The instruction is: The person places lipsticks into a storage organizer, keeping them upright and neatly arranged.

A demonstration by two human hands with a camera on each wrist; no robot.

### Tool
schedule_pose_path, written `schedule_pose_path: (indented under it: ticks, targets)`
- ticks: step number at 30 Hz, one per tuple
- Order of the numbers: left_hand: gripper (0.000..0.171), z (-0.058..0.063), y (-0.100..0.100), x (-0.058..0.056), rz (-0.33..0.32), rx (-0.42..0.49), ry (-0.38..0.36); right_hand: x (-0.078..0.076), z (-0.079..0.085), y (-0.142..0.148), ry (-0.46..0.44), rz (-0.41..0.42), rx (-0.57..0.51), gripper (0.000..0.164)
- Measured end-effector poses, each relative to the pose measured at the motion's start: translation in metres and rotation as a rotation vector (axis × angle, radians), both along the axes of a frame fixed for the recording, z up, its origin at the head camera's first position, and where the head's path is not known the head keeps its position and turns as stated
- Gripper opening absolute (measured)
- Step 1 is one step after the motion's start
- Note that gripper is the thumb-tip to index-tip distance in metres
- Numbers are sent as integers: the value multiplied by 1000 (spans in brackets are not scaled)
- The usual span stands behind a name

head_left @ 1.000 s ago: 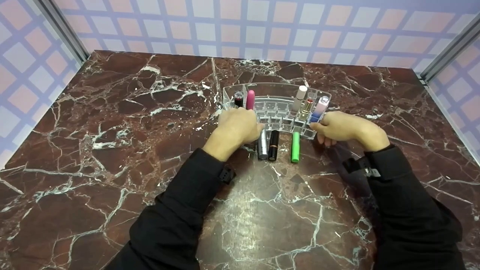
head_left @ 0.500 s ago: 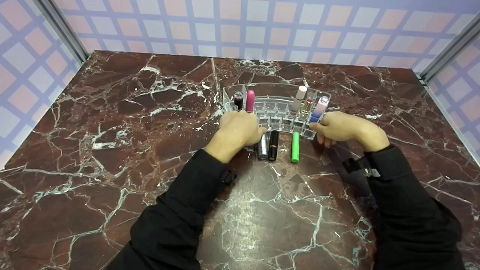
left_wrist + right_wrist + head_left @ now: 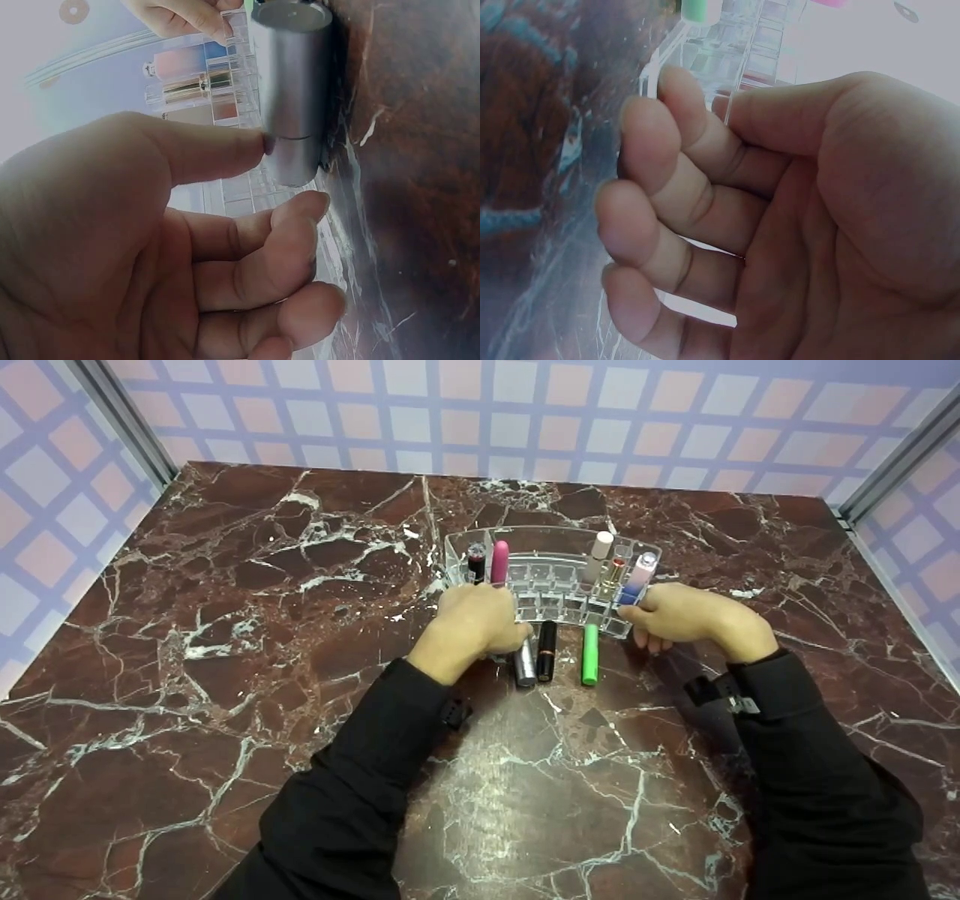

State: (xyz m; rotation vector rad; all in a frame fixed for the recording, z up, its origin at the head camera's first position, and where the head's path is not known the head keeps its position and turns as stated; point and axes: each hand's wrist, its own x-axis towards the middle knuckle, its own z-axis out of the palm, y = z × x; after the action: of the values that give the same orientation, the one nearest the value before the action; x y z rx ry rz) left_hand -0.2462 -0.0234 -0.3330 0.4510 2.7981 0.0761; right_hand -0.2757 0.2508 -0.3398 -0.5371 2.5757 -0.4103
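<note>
I list two hands. Left hand (image 3: 476,619): thumb tip against the silver tube (image 3: 292,90), the other fingers loosely bent and apart from the thumb; I cannot tell whether the index finger touches it. Right hand (image 3: 679,611): thumb and index finger pinching the near corner of the clear stand (image 3: 550,606), remaining fingers half bent.

On the table (image 3: 225,780), just right of the silver tube: one black tube (image 3: 547,651), lying. Farther right, between the hands: one green tube (image 3: 591,655), lying.

In the stand, just beyond the left hand: one dark bottle (image 3: 476,564) and one pink tube (image 3: 500,561). Just beyond the right thumb: one pink-and-blue tube (image 3: 639,577); left of it, one gold tube (image 3: 612,579), then one white-capped tube (image 3: 598,559).

Farthest from both hands I note one checked wall (image 3: 517,424).
</note>
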Motion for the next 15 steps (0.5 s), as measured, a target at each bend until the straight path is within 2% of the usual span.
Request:
schedule_pose_path:
  ticks: [4, 15]
  targets:
    - [38, 0, -1, 1, -6, 0, -39, 0, 0, -1, -12, -2, -11, 50]
    - [28, 0, -2, 3, 36, 21, -85, 0, 1, 0, -14, -1, -2, 50]
